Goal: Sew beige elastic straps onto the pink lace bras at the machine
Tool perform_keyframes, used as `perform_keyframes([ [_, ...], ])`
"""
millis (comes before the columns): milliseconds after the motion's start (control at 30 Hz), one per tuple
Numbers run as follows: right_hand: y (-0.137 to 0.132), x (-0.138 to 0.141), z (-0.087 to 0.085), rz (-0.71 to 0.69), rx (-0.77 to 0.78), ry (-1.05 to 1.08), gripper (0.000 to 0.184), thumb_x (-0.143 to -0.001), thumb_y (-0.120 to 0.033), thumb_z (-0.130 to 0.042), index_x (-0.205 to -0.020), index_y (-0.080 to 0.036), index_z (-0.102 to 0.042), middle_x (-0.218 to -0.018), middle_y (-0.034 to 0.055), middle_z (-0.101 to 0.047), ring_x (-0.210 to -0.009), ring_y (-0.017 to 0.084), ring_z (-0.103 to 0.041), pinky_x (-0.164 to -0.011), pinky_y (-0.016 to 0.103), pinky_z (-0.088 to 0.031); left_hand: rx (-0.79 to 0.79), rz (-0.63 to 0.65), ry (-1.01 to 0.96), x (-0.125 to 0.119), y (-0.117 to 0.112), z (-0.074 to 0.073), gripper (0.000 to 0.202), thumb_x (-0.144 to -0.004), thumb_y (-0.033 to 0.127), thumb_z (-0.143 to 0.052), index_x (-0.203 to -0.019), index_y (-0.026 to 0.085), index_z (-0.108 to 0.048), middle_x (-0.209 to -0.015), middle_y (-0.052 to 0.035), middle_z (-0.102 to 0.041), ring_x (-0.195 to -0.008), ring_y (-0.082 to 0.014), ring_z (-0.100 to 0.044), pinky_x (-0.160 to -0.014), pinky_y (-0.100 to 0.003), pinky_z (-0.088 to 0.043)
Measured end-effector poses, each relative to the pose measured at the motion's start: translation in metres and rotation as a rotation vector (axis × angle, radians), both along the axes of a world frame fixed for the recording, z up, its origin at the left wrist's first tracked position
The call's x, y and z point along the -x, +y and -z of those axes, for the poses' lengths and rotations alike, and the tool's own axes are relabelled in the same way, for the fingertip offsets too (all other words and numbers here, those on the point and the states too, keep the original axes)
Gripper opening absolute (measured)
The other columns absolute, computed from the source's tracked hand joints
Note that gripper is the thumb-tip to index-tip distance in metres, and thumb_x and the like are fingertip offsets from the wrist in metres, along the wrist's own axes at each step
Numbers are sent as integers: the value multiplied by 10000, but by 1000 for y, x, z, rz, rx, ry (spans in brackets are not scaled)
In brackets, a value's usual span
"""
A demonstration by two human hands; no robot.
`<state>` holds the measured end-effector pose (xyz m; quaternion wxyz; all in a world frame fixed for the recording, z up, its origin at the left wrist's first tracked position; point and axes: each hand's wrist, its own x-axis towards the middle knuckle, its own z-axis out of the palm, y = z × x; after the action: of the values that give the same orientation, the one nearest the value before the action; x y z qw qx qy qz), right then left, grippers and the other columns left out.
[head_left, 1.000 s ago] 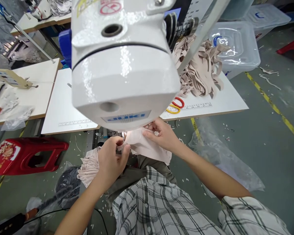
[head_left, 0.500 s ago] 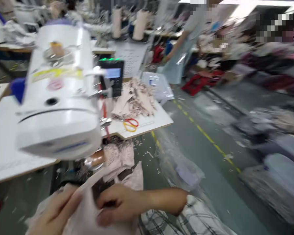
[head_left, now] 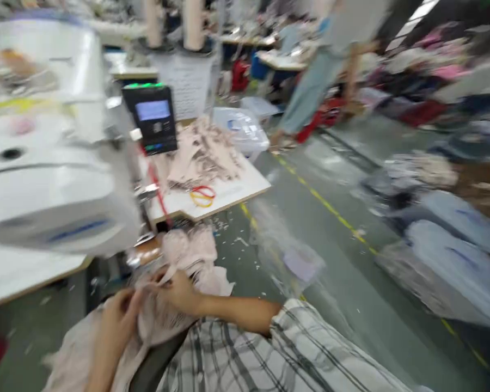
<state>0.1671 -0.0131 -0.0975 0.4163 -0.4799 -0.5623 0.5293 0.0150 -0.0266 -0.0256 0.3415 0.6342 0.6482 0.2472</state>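
Observation:
Both my hands grip a pale pink lace garment that looks like a bra; motion blur softens its shape. My left hand has its fingers closed on the fabric at the left. Close beside it, my right hand pinches a strip along the upper edge. More of the pink fabric hangs beyond my right hand, near the arm of a white sewing machine. Part of the garment drapes down to the lower left.
Red-and-yellow-handled scissors lie on the white tabletop before a heap of pink pieces. A control screen and a lidded plastic box stand behind. A plastic bag lies on the floor; a person stands beyond.
The view has swung right, so the machine sits further left. My hands have moved up and left with the garment, and my right hand now pinches its upper edge.

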Motion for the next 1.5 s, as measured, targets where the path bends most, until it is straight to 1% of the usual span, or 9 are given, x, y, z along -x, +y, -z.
perform_keyframes([
  [67, -7, -3, 9, -93, -93, -28, 250, -825, -485, -610, -736, -251, -614, -872, 3, -690, -888, 228, -652, -869, 389, -525, 190, -220, -425, -9, -12, 20, 490, -729, 661, -678, -760, 173, -703, -771, -70, -722, -750, -243, -656, -672, -326, -523],
  [200, -12, -9, 33, -132, -281, -121, 131, -838, -305, -608, -804, -205, -686, -956, 89, -658, -958, 260, -607, -879, 421, -482, 203, -422, -565, -14, -14, 49, 470, -783, 600, -645, -988, 184, -720, -1041, -76, -728, -970, -217, -656, -819, -291, -527],
  [367, -20, -24, 40, -66, -541, -275, 139, -864, -204, -562, -836, -209, -697, -836, 62, -630, -763, 197, -569, -658, 315, -433, 337, -435, -726, -13, -23, 48, 448, -749, 551, -739, -977, 169, -687, -939, -68, -703, -819, -182, -661, -689, -270, -539],
  [533, -18, -18, 41, 18, -769, -357, 267, -860, -182, -574, -596, -216, -550, -691, 29, -579, -705, 176, -523, -650, 311, -387, 470, -461, -910, -17, -27, 47, 461, -667, 546, -801, -839, 166, -603, -781, -8, -639, -710, -124, -630, -710, -264, -550],
  [700, -18, -10, 38, 35, -875, -348, 275, -860, -132, -580, -605, -211, -514, -714, 29, -611, -766, 179, -556, -707, 325, -401, 527, -478, -984, -17, -29, 46, 459, -640, 524, -811, -803, 167, -574, -715, -4, -609, -647, -134, -611, -658, -290, -553],
  [933, -28, -15, 17, -97, -749, -274, 107, -910, -267, -618, -817, -217, -626, -731, 18, -663, -703, 160, -617, -662, 300, -483, 266, -538, -843, -9, -27, 24, 211, -840, 381, -683, -835, 204, -568, -687, 61, -531, -594, -76, -466, -562, -169, -389],
  [1167, -5, -22, -21, -109, -589, -265, 246, -939, -306, -605, -1161, -211, -652, -1024, 86, -693, -714, 146, -637, -631, 287, -543, 342, -226, -710, -1, -28, -4, 305, -924, 479, -589, -994, 195, -677, -840, -14, -641, -710, -129, -555, -618, -218, -429],
  [1367, 2, -26, -33, -196, -486, -249, 185, -960, -273, -541, -1036, -214, -699, -941, 71, -700, -804, 166, -655, -667, 290, -543, 293, -139, -488, 2, -24, -9, 312, -939, 438, -555, -1003, 180, -717, -907, -38, -707, -815, -176, -612, -697, -252, -463],
  [1500, 8, -30, -38, -317, -199, -201, 178, -945, -319, -551, -913, -205, -684, -810, 38, -683, -693, 147, -601, -620, 281, -489, 224, -51, -291, 3, -24, -8, 285, -948, 417, -533, -947, 188, -703, -841, -17, -694, -754, -166, -593, -647, -249, -428],
])
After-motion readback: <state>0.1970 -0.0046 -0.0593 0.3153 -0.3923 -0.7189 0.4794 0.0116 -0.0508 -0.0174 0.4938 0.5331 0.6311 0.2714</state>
